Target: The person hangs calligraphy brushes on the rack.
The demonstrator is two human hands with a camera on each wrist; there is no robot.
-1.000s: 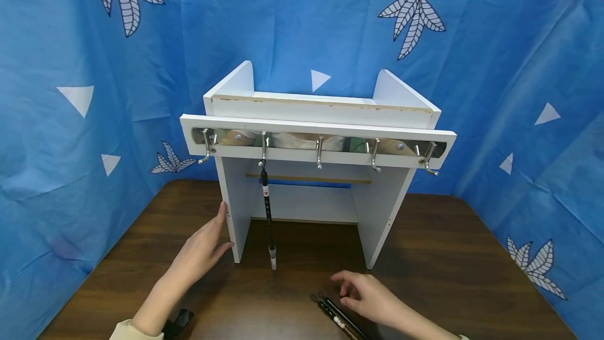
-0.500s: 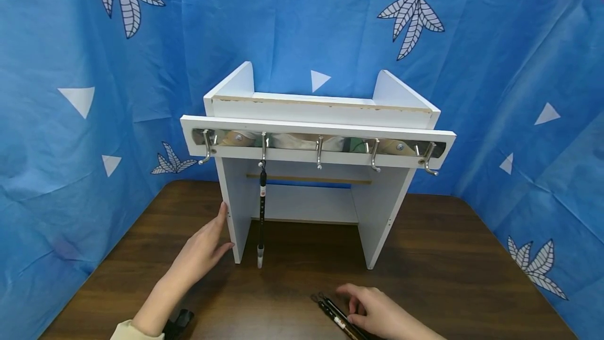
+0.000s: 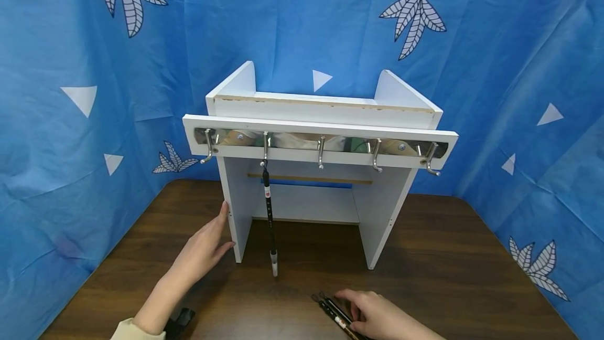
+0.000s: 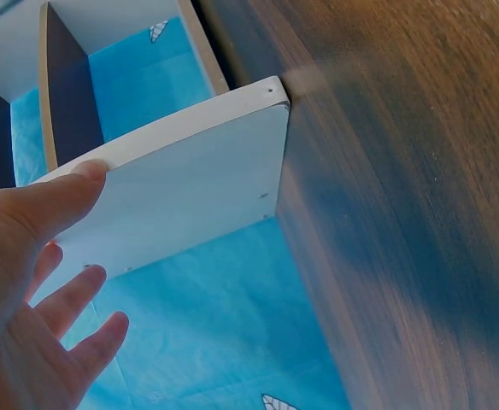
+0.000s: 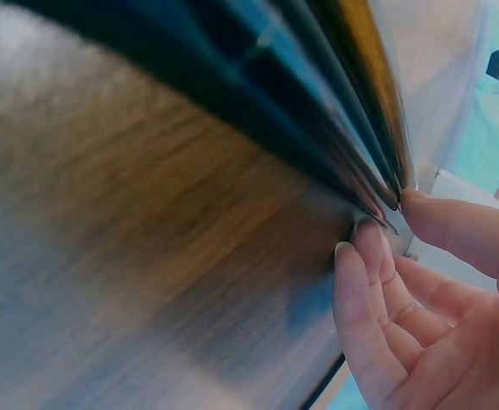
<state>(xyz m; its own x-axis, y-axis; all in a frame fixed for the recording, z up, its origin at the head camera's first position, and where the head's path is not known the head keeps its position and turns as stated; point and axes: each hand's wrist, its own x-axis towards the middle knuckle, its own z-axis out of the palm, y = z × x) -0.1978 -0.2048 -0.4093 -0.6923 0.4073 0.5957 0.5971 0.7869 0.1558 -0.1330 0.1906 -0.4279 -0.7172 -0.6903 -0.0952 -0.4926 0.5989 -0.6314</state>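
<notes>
Two dark calligraphy brushes (image 3: 338, 320) with cord loops lie side by side on the table. My right hand (image 3: 377, 316) is at them from the right, its thumb touching one brush and its bent index finger by the loops. In the right wrist view the brush ends (image 5: 352, 162) run between thumb and fingers. A third calligraphy brush (image 3: 269, 214), with a clear cap at its lower end, hangs by its loop from the second hook (image 3: 266, 147) from the left. My left hand (image 3: 200, 251) rests, fingers extended, against the left side panel (image 4: 198, 162) of the white shelf.
The white shelf (image 3: 325, 115) stands on the brown wooden table (image 3: 439, 256). Across its front runs a rail (image 3: 292, 155) with several metal hooks. A small black object (image 3: 181, 319) lies near my left wrist. Blue cloth (image 3: 302, 25) surrounds the table.
My right hand has moved down and closer to the two brushes on the table. The hanging brush swung left, then back right. My left hand stays on the panel.
</notes>
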